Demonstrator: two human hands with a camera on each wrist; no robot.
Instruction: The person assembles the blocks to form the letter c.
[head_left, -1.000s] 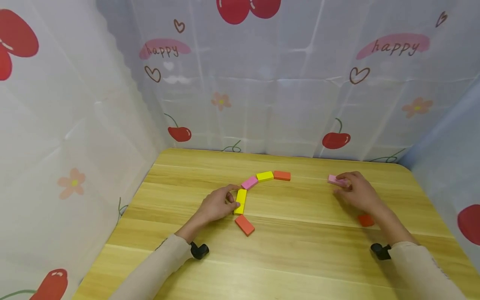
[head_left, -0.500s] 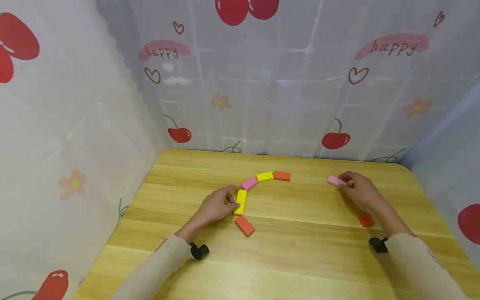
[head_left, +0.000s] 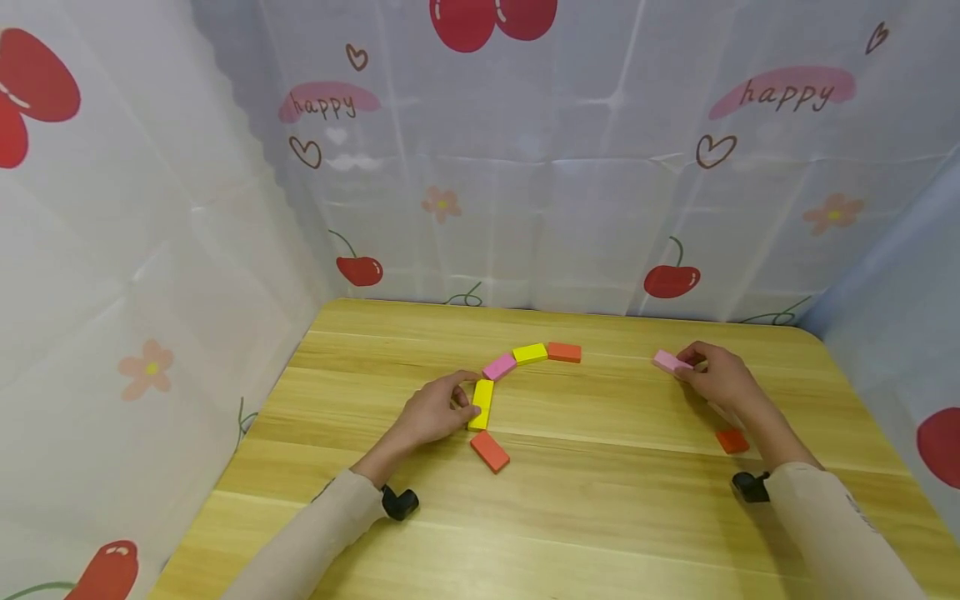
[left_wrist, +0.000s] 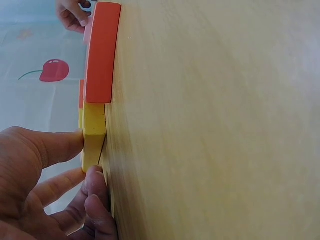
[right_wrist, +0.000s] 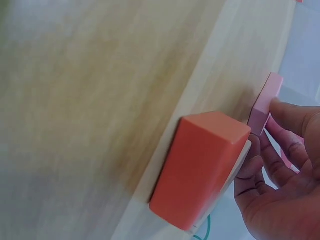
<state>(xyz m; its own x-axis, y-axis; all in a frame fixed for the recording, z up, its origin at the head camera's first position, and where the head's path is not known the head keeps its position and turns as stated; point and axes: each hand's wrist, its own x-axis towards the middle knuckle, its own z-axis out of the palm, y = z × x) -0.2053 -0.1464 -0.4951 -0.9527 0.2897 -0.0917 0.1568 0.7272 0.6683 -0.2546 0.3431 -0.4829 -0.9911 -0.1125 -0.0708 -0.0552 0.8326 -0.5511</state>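
Note:
My left hand (head_left: 435,408) pinches a flat yellow block (head_left: 482,406) between thumb and fingers, down on the table. Just beyond its far end is a darker pink block (head_left: 499,367), then another yellow block (head_left: 530,354) and an orange-red block (head_left: 564,352), forming a curve. Below the held yellow one lies an orange-red block (head_left: 490,452), tilted; it looms large in the left wrist view (left_wrist: 103,52). Over to the right, my right hand (head_left: 720,379) holds the right end of a light pink block (head_left: 670,362) with thumb and fingertips. The right wrist view shows the same pink block (right_wrist: 265,105).
Near the right wrist lies one more red block (head_left: 732,442), seen close up in the right wrist view. A wooden table (head_left: 585,517) carries everything. Curtains printed with cherries (head_left: 672,281) hang behind its far edge and at both sides.
The right hand's fingers have drawn back to the pink block's right end, and that block has shifted slightly left. The right forearm has swung a little left. The left hand has stayed put.

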